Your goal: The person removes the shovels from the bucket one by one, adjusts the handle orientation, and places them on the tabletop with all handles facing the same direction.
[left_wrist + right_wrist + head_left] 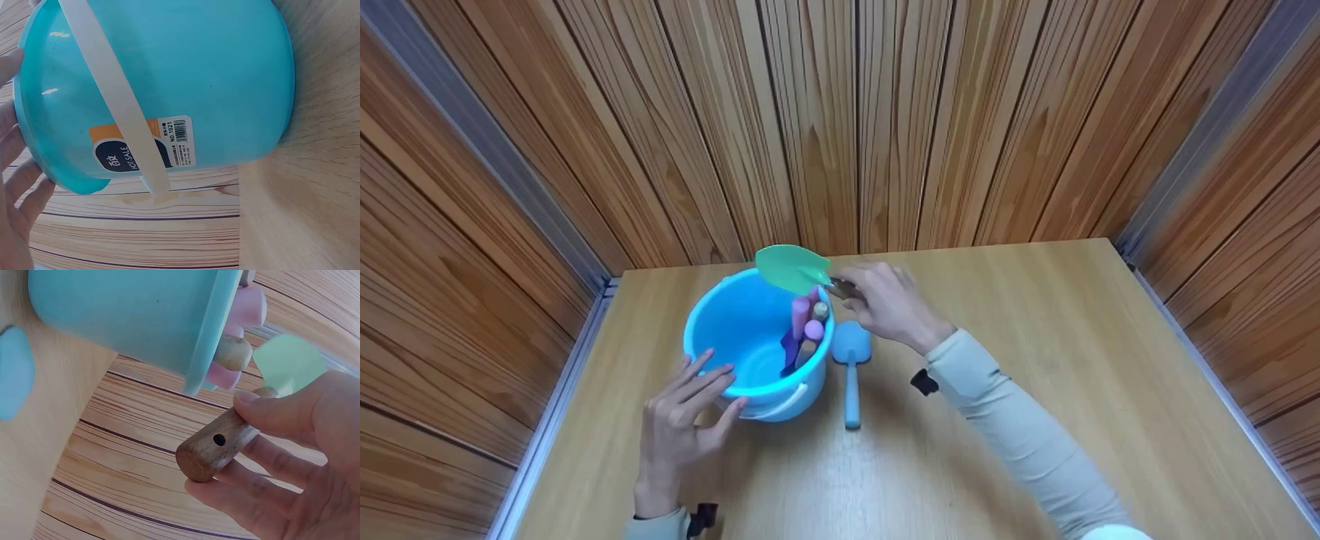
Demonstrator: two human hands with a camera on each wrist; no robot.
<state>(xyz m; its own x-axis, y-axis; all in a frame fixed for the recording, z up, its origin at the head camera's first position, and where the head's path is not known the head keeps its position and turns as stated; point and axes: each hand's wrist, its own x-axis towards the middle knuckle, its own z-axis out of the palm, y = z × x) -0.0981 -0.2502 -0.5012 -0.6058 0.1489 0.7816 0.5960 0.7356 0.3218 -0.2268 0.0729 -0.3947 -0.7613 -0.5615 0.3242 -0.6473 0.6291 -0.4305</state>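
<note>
In my right hand (889, 304) I pinch the brown wooden handle (219, 439) of a toy trowel, thumb on one side and fingers on the other. Its green blade (793, 268) points left over the far rim of a blue bucket (709, 311). My left hand (679, 420) rests at the bucket's near-left rim, its fingers fairly straight and reaching over the edge. Inside the bucket, several handles lean against the right wall, among them a pink handle (800, 316) and a wooden handle end (233, 353). A purple piece (790, 351) lies lower among them.
A small blue shovel (852, 375) lies on the wooden table (1020, 330) just right of the bucket. The bucket's white carrying handle (121, 104) hangs down its near side, across a label. Wood-patterned panels (825, 127) enclose the back and sides.
</note>
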